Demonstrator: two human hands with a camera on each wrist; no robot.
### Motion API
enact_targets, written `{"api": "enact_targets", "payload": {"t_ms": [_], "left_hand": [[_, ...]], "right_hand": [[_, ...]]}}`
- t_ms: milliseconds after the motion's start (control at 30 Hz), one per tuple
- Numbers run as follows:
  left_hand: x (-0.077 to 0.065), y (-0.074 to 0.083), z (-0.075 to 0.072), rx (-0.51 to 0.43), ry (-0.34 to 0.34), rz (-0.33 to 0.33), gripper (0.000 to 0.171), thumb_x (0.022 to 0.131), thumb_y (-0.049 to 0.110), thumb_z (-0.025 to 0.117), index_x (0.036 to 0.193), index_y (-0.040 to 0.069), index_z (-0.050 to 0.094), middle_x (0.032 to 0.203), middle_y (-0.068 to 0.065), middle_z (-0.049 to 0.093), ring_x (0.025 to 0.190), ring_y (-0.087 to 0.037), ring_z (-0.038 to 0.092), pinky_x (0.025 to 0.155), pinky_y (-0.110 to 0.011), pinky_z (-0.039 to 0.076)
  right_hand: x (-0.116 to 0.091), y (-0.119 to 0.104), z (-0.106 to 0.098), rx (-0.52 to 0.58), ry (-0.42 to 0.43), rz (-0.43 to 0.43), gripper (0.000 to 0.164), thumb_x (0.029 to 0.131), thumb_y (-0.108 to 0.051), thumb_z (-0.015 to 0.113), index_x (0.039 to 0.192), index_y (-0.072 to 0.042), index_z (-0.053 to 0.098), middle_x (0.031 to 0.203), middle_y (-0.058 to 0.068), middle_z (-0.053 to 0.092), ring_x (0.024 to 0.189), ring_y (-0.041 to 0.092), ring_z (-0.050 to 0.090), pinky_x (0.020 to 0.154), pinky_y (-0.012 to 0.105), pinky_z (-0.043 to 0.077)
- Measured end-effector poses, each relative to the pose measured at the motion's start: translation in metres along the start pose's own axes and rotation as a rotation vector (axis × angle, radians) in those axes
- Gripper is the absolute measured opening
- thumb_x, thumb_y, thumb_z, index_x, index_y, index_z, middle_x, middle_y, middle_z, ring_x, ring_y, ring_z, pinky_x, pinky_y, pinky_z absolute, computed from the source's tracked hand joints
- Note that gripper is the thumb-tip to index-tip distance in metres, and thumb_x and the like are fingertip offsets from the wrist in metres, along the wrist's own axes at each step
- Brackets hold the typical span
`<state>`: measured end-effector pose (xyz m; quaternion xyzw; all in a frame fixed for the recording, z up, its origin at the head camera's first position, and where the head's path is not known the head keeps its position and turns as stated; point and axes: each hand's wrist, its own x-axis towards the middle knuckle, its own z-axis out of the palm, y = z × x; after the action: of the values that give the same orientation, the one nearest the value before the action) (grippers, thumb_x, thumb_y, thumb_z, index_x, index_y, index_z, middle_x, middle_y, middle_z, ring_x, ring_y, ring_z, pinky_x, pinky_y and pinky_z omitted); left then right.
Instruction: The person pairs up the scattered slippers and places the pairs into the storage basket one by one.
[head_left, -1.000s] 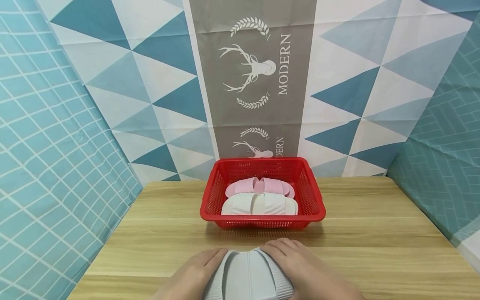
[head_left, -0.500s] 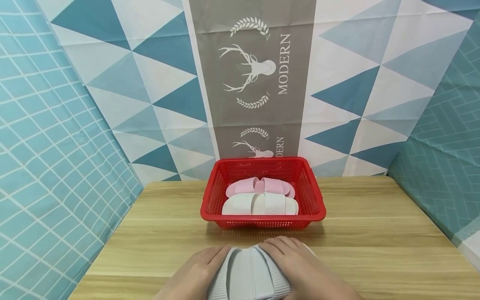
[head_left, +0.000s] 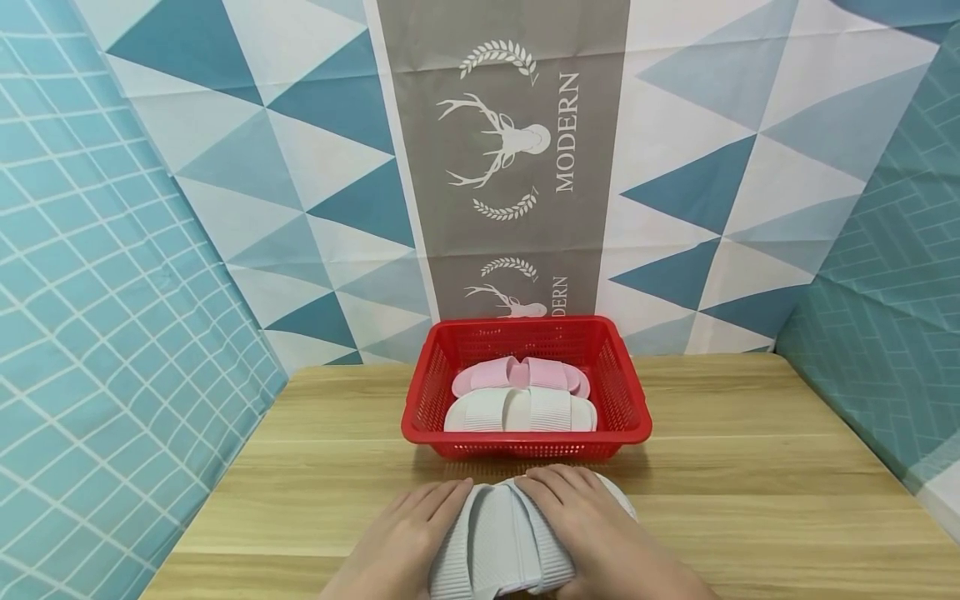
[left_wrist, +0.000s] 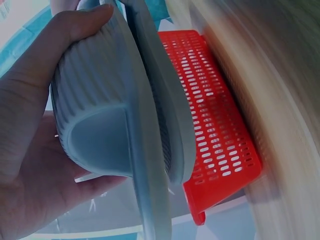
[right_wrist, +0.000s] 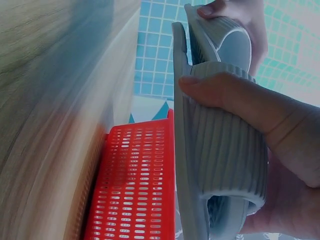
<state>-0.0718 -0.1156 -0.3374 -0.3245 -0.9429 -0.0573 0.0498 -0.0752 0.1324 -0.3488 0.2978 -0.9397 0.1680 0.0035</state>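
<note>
A pair of light grey slippers (head_left: pixel 501 533) with ribbed straps is held side by side at the bottom centre of the head view. My left hand (head_left: pixel 408 537) grips one slipper (left_wrist: pixel 95 95) round its strap, thumb on one side and fingers across the other. Round the strap of the second slipper (right_wrist: pixel 227 145) my right hand (head_left: pixel 592 529) has the same kind of hold. The two slippers overlap at their inner ends. Both wrist views show the soles raised off the tabletop. Fingers hide parts of the straps.
Just ahead, a red perforated plastic basket (head_left: pixel 525 437) stands on the wooden table (head_left: pixel 330 467). Inside it lie white slippers (head_left: pixel 517 410) in front and pink slippers (head_left: pixel 547 372) behind. A patterned cloth wall (head_left: pixel 517 233) rises behind the table, with blue tiled-print sheets at both sides.
Both hands have carried the grey slippers a little forward and closer to the basket, and more of the right slipper's end shows past the right hand. The basket stays put.
</note>
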Motion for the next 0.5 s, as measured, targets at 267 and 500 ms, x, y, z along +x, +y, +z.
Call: {"api": "enact_targets", "payload": {"t_ms": [267, 500], "left_hand": [[0.0070, 0.0042, 0.0038, -0.001, 0.015, 0.010, 0.104, 0.061, 0.075, 0.069, 0.142, 0.015, 0.045, 0.135, 0.002, 0.058, 0.118, -0.017, 0.056, 0.098, -0.042, 0.053], [0.0108, 0.0080, 0.0034, -0.015, 0.006, -0.016, 0.104, 0.062, 0.076, 0.067, 0.144, 0.017, 0.042, 0.139, 0.003, 0.055, 0.119, -0.018, 0.055, 0.100, -0.043, 0.052]], "right_hand": [[0.0041, -0.0013, 0.0023, -0.073, 0.046, -0.012, 0.101, 0.054, -0.056, 0.085, 0.140, -0.024, 0.041, 0.135, -0.008, 0.051, 0.124, 0.018, 0.046, 0.106, 0.052, 0.045], [0.0035, -0.0010, 0.0037, -0.126, 0.081, -0.013, 0.102, 0.052, -0.052, 0.087, 0.138, -0.020, 0.043, 0.134, -0.004, 0.052, 0.124, 0.020, 0.047, 0.105, 0.053, 0.045]]}}
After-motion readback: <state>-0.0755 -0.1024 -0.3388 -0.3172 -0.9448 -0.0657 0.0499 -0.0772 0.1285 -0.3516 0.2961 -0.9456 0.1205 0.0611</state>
